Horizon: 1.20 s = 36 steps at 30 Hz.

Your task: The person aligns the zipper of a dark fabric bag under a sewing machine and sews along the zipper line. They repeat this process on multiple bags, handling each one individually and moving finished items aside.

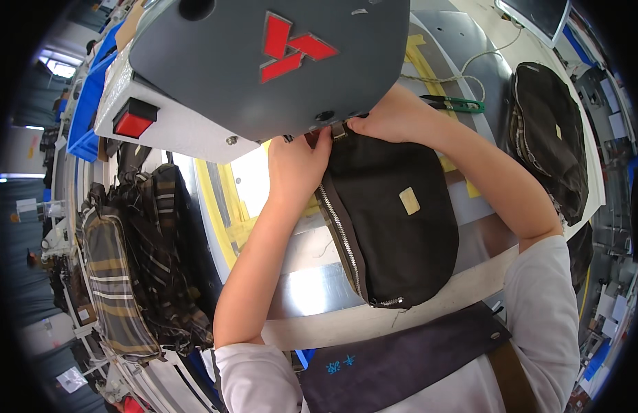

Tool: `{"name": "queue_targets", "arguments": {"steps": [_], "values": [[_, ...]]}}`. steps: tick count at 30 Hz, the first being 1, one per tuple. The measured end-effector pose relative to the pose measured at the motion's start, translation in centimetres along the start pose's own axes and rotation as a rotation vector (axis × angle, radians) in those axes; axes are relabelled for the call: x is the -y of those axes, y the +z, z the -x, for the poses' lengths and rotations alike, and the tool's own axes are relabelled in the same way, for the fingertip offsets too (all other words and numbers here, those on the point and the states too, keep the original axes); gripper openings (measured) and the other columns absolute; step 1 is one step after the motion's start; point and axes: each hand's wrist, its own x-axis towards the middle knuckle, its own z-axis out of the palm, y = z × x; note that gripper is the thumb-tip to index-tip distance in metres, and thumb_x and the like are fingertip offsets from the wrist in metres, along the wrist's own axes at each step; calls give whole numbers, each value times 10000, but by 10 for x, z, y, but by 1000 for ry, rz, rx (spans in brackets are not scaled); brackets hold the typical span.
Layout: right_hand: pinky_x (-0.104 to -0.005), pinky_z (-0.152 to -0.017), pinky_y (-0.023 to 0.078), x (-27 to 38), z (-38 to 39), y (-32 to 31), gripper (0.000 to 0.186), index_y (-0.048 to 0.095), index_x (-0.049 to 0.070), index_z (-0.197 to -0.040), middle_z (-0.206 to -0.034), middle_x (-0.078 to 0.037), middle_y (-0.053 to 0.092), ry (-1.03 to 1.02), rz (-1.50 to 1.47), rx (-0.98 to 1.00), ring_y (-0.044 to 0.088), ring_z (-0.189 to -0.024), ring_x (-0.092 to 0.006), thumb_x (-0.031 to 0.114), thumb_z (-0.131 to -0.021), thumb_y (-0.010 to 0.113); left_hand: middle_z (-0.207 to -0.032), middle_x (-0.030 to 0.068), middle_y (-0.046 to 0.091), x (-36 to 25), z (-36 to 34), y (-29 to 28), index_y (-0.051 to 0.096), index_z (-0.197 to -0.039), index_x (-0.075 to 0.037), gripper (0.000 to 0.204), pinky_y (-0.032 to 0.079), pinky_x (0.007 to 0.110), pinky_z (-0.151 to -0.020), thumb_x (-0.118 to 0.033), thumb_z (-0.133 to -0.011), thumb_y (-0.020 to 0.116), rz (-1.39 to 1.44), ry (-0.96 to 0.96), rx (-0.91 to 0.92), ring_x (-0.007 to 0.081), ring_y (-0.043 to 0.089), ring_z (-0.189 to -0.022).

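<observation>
A dark brown fabric bag [394, 220] with a silver zipper and a small tan patch lies on the metal table [312, 289]. My left hand [298, 162] pinches its top edge near a strap tab. My right hand [394, 117] grips the same top edge from the other side. Both hands hold that edge under the grey head of a sewing machine [264, 62], which hides the spot where the edge goes in.
A pile of plaid and dark bags [140, 261] sits at the left. Another dark bag [546, 138] lies at the right. Green-handled snips [456, 104] and a cord lie behind my right hand. A red button [134, 118] is on the machine's side. Blue bins [91, 103] stand at far left.
</observation>
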Motion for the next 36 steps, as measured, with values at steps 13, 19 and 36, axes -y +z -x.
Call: {"name": "queue_targets", "arguments": {"steps": [13, 19, 36], "values": [[-405, -713, 522, -18, -3, 23, 208, 706, 49, -829, -817, -143, 684, -76, -8, -66, 660, -807, -319, 232, -746, 649, -1086, 56, 688, -4, 18, -17, 704, -1021, -70, 332, 538, 343, -762, 90, -770, 556, -269, 429, 112, 272, 670, -882], [-417, -702, 520, -9, 2, 13, 200, 700, 35, -822, -792, -151, 678, -54, -38, -24, 657, -803, -327, 212, -750, 641, -1091, 50, 691, -2, 19, -17, 714, -997, -58, 343, 538, 338, -771, 113, -746, 555, -184, 442, 61, 257, 671, -921], [-441, -680, 516, 9, 8, 0, 159, 676, 32, -762, -763, -158, 665, -12, -1, 11, 648, -795, -344, 178, -740, 617, -1081, 30, 681, -14, 16, -21, 689, -961, -48, 282, 527, 356, -778, 72, -726, 590, -358, 575, 68, 248, 656, -950]]}}
